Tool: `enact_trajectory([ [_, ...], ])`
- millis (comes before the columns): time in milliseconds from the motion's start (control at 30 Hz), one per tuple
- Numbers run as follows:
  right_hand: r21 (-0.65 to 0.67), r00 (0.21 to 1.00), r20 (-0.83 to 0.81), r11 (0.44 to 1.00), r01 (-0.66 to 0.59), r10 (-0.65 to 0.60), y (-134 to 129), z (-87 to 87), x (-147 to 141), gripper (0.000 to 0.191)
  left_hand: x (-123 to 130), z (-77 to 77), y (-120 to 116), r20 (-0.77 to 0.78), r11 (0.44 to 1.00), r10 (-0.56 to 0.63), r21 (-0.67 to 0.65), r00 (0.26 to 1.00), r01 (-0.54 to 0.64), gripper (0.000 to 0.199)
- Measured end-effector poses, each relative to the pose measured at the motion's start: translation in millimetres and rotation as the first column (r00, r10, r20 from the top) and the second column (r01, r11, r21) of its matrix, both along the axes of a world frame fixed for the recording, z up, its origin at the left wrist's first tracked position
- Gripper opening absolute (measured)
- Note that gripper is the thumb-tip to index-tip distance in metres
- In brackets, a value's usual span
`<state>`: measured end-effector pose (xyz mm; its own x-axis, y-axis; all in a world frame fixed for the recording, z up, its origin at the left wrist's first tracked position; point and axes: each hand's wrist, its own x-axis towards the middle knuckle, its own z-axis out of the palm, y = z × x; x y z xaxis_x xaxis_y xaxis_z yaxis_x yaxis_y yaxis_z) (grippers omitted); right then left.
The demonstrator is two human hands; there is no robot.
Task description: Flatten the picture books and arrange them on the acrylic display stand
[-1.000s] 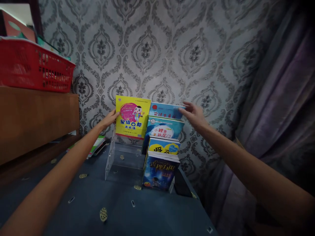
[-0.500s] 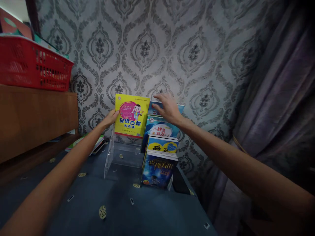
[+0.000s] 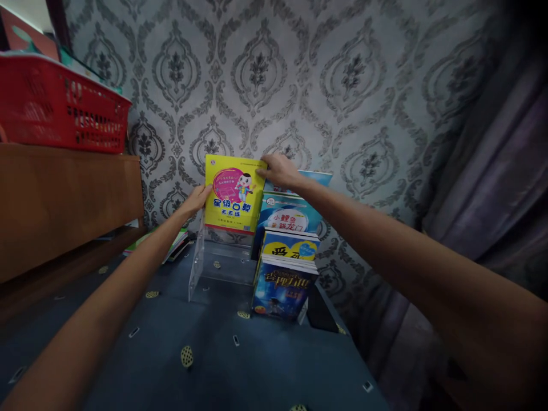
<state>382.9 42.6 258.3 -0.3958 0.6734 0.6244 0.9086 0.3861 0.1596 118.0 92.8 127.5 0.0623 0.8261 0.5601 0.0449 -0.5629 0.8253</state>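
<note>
yellow workbook (image 3: pixel 234 195): at the centre of the frame, upright and facing the viewer, at the rear left of the clear book rack; whether its bottom edge rests there cannot be told.
cover: bright yellow, with a magenta oval at the upper left, a cartoon child in a blue jacket overlapping the oval, large dark blue chinese characters below, and a red strip along the bottom.
left hand (image 3: pixel 197 198): left of centre, clamped on the workbook's left edge, thumb at the front.
right hand (image 3: pixel 280 170): just right of centre, closed on the workbook's upper right corner, thumb over the cover; its forearm crosses in front of the rearmost blue book (image 3: pixel 319 178).
clear book rack (image 3: pixel 196 265): transparent and stepped, its left side panel visible below the left hand.
book column: right of centre, in descending tiers; below the rearmost book, a teal storybook (image 3: pixel 286 220), a yellow-and-blue book (image 3: pixel 285 246) and, at the front, a dark blue book (image 3: pixel 280 292) with gold lettering.
table covering (image 3: pixel 214 365): dark blue, printed with pale yellow seed-pod shapes.
upper left of frame: red plastic basket (image 3: pixel 96 121) on a wooden cabinet (image 3: pixel 68 200).
background: grey damask wallpaper (image 3: pixel 257 68).
</note>
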Motion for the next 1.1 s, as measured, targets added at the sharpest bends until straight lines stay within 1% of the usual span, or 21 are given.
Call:
enact_trajectory([
  [133, 0.023, 0.999, -0.040, 0.999, -0.025, 0.026, 6, -1.0, 3, 0.025, 4, -3.2, 5, -0.009, 0.998, 0.064, 0.025, 0.998, -0.064, 0.046],
  [200, 0.018, 0.998, -0.053, 0.999, -0.030, 0.031, 8, -0.4, 4, 0.023, 5, -4.4, 6, -0.012, 0.998, 0.060, 0.029, 0.998, -0.060, 0.052],
  [267, 0.013, 0.997, -0.059, 0.999, -0.040, 0.040, 11, 0.3, 4, 0.022, 3, -4.6, 4, -0.053, 1.000, 0.013, 0.013, 0.999, -0.012, 0.057],
  [367, 0.014, 0.996, -0.066, 0.999, -0.051, 0.051, 14, 0.5, 4, 0.020, -4, -2.0, 0, -0.148, 0.996, -0.088, -0.028, 0.985, 0.085, 0.060],
  [467, 0.002, 0.994, -0.072, 0.997, -0.080, 0.080, 17, -0.1, 5, 0.019, -12, 3.0, -4, -0.240, 0.986, -0.166, -0.015, 0.956, 0.167, 0.065],
  [533, 0.000, 0.993, -0.071, 0.995, -0.096, 0.095, 17, -0.5, 5, 0.019, -15, 6.1, -6, -0.304, 0.981, -0.189, -0.010, 0.934, 0.195, 0.064],
  [633, 0.013, 0.995, -0.067, 0.997, -0.079, 0.080, 14, -0.8, 4, 0.021, -18, 7.7, -10, -0.364, 0.989, -0.146, -0.027, 0.920, 0.147, 0.054],
  [733, 0.005, 0.996, -0.067, 0.998, -0.060, 0.061, 10, -0.3, 2, 0.022, -18, 5.4, -14, -0.390, 0.999, -0.045, -0.020, 0.920, 0.040, 0.044],
  [800, -0.006, 0.996, -0.066, 0.998, -0.064, 0.063, 7, 0.3, 2, 0.023, -18, 2.8, -16, -0.378, 0.999, 0.024, -0.012, 0.926, -0.030, 0.043],
  [867, -0.008, 0.995, -0.063, 0.997, -0.074, 0.073, 5, 0.5, 2, 0.023, -17, 0.2, -17, -0.356, 0.997, 0.065, -0.007, 0.932, -0.073, 0.044],
  [1100, 0.020, 0.990, -0.070, 0.992, -0.125, 0.126, 3, -0.5, 5, 0.030, -20, -2.9, -16, -0.297, 0.998, 0.058, -0.006, 0.953, -0.063, 0.042],
])
